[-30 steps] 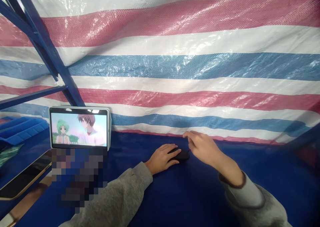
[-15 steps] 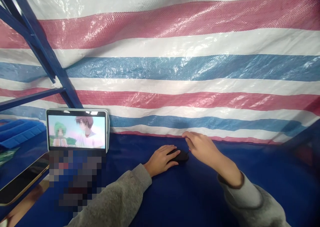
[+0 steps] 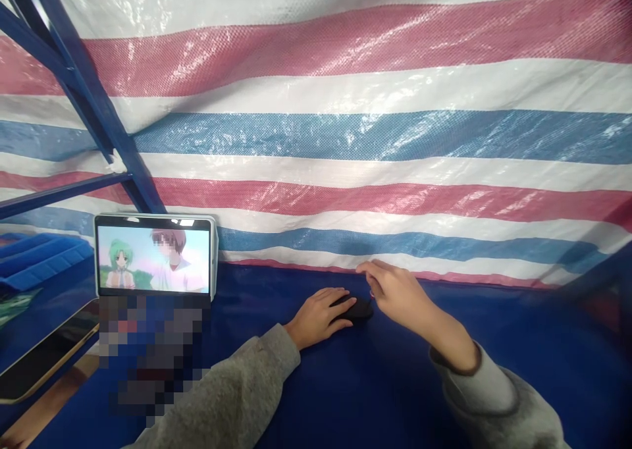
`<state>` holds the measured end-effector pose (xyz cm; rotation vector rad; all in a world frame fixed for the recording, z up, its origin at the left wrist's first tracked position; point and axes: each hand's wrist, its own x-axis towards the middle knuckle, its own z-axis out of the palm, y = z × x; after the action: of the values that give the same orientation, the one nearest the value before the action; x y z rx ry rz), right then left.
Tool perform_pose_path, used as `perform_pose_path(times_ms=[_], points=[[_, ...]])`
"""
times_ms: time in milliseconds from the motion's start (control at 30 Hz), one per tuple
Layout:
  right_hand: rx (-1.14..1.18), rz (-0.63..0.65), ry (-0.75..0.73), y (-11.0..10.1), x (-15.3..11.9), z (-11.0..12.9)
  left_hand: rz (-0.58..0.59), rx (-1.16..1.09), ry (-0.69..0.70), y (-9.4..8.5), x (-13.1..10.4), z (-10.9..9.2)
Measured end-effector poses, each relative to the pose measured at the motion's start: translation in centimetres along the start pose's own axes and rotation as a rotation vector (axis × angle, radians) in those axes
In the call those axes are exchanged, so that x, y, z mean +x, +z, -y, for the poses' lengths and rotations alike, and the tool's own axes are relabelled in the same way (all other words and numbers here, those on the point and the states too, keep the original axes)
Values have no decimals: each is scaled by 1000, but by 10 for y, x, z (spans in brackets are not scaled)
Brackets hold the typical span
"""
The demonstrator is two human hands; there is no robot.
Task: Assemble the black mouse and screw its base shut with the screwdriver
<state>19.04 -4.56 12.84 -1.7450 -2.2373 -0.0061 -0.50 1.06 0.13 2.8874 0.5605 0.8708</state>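
A black object shaped like a computer mouse [image 3: 359, 309] lies on the blue surface. My left hand [image 3: 323, 316] rests over its left part, fingers on top and thumb along the near side. Just right of it, my right hand [image 3: 395, 292] is raised with its fingers bent and pressed together, pointing left. Whatever those fingers pinch, if anything, is too small to name. A tiny pinkish spot shows below them, beside the black object's right end.
A tablet [image 3: 154, 257] stands upright at the left, showing a cartoon. Nearer are a phone [image 3: 49, 353], a bare forearm and a blurred patch. Blue folded material [image 3: 44, 258] lies far left. Blue metal bars [image 3: 93, 100] and a striped plastic sheet [image 3: 345, 133] rise behind.
The whole view has shifted very slightly. The fingertips of my right hand sit a little further left. My left hand keeps its place on the black object.
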Motion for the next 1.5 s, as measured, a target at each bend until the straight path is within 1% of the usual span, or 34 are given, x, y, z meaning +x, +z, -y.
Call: perform_pose_path(times_ms=[233, 400, 500, 633, 800, 967, 1100, 1233, 1367, 1500], points=[[-4, -22, 17, 3, 0, -2, 8, -15, -6, 0, 0, 0], [-18, 3, 12, 2, 0, 0, 0, -9, -3, 0, 0, 0], [-38, -10, 34, 1, 0, 1, 5, -11, -3, 0, 0, 0], [-23, -9, 15, 0, 0, 0, 8, -11, -2, -1, 1, 0], [-29, -8, 38, 0, 0, -2, 5, -11, 1, -1, 1, -1], [-10, -21, 2, 0, -1, -2, 2, -9, -1, -1, 1, -1], [-10, -12, 23, -1, -1, -1, 5, -8, -1, 0, 1, -1], [-24, -15, 8, 1, 0, -1, 7, -5, -3, 0, 1, 0], [5, -7, 28, 1, 0, -2, 13, -6, -1, 0, 1, 0], [8, -4, -16, 0, 0, 0, 8, -7, -9, 0, 0, 0]])
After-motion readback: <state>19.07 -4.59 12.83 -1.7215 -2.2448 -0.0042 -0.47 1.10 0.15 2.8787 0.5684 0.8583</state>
